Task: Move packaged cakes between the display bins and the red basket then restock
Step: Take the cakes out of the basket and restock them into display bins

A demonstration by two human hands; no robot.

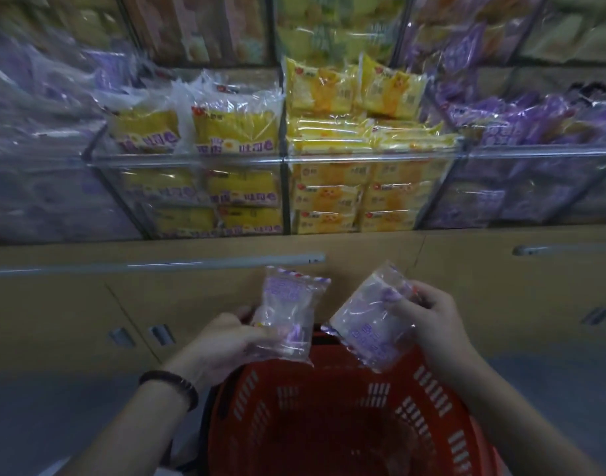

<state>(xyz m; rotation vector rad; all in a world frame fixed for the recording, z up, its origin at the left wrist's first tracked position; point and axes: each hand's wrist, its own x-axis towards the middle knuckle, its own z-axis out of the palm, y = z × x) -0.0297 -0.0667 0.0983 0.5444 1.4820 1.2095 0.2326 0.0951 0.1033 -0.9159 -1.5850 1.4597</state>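
Note:
My left hand (222,338) grips a clear packet with purple print (288,310), held upright above the far rim of the red basket (329,400). My right hand (428,321) pinches a second purple-print cake packet (370,328), tilted over the basket's right side. The basket interior looks dark; I cannot tell what lies in it. Both packets hang below the clear display bins (281,159).
Clear bins hold yellow packets (233,128) in the middle, more yellow ones (356,94) beside them, and purple packets (521,121) at right and far left. Below runs a tan cabinet front (88,304) with a grey rail (157,264) and handles. Grey floor lies on both sides of the basket.

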